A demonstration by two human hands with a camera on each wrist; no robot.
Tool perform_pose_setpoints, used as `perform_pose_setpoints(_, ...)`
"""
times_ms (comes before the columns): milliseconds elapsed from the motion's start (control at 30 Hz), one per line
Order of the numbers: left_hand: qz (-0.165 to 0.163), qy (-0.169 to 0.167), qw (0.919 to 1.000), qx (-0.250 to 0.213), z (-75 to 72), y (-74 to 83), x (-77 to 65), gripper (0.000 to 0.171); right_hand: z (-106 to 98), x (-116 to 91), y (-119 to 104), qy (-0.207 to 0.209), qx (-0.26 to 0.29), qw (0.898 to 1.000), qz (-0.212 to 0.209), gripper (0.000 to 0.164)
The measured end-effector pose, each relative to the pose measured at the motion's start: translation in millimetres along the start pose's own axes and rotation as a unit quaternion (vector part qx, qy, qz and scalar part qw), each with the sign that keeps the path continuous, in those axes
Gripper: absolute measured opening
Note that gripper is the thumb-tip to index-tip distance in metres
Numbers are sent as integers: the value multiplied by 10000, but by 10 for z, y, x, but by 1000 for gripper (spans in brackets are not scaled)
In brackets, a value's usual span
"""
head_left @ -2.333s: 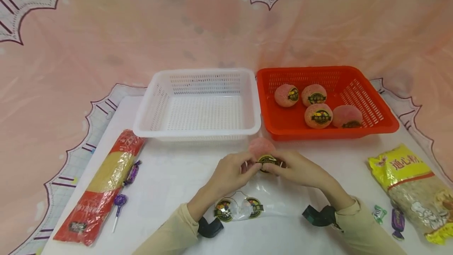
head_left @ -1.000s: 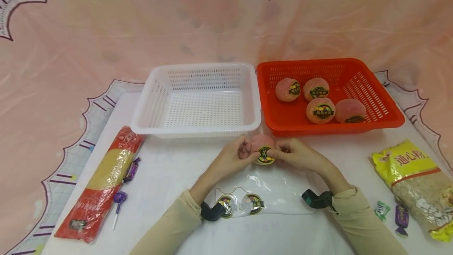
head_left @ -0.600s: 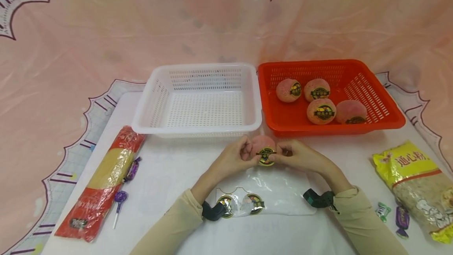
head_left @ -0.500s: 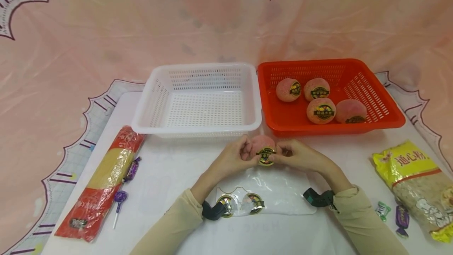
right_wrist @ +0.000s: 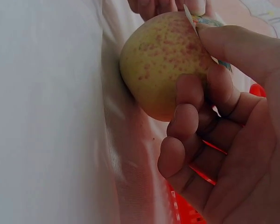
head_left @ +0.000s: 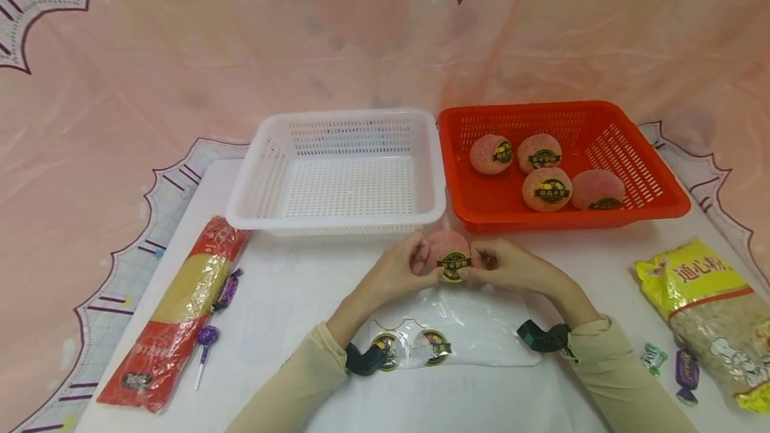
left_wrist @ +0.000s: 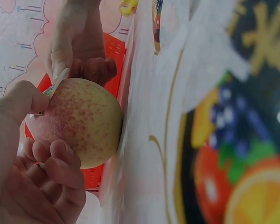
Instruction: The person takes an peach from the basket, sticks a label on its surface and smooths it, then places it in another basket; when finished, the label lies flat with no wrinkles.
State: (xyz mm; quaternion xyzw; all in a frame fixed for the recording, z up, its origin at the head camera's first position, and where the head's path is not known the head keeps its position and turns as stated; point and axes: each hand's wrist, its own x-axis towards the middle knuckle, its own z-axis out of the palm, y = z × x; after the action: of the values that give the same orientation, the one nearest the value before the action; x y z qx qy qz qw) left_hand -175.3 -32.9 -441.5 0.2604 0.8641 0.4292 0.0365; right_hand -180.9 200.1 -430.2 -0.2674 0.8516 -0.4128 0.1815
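Note:
A pink and yellow peach (head_left: 444, 244) rests on the table just in front of the two baskets, held between both hands. A round black and gold fruit sticker (head_left: 454, 264) lies on its near side, one edge lifted off the skin in the right wrist view. My left hand (head_left: 397, 264) curls beside the peach (left_wrist: 86, 121), its thumb on the sticker. From the other side, my right hand (head_left: 514, 266) has its thumb at the sticker and fingertips against the peach (right_wrist: 158, 56). Under the wrists lies a clear sheet (head_left: 481, 333) bearing two more stickers (head_left: 436, 347).
Behind the hands stand a white basket (head_left: 337, 222) and a red basket (head_left: 559, 220) with several stickered peaches (head_left: 546, 187). At left lie a red noodle packet (head_left: 174, 319), a purple candy (head_left: 227, 290) and a lollipop (head_left: 207, 335). A yellow pasta bag (head_left: 710, 313) and two candies (head_left: 686, 373) lie right.
The sticker, first stretched between both hands in front of the peach, came down onto its near side. Over the last half second the hands have hardly moved, thumbs staying on the sticker.

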Motion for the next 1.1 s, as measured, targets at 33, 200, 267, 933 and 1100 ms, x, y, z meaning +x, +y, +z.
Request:
perform_pose_setpoints(33, -8, 8, 10000, 24, 3, -2, 0, 29, 0, -1, -4, -4, 0, 10000, -25, 26)
perform_pose_setpoints(200, -78, 3, 10000, 41, 10, -10, -4, 30, 5, 0, -15, -19, 43, 9999, -122, 25)
perform_pose_setpoints(267, -63, -1, 10000, 27, 15, -16, -6, 30, 6, 0, -15, -27, 49, 9999, -147, 24)
perform_pose_setpoints(933, -65, 95, 9997, 233, 19, -13, -13, 32, 45, 14, 7, 290, -427, 9984, -236, 27)
perform_pose_setpoints(1100, -80, -22, 9996, 262, 3, -24, -10, 35, 65, 16, 2, 466, -693, 9961, -288, 29)
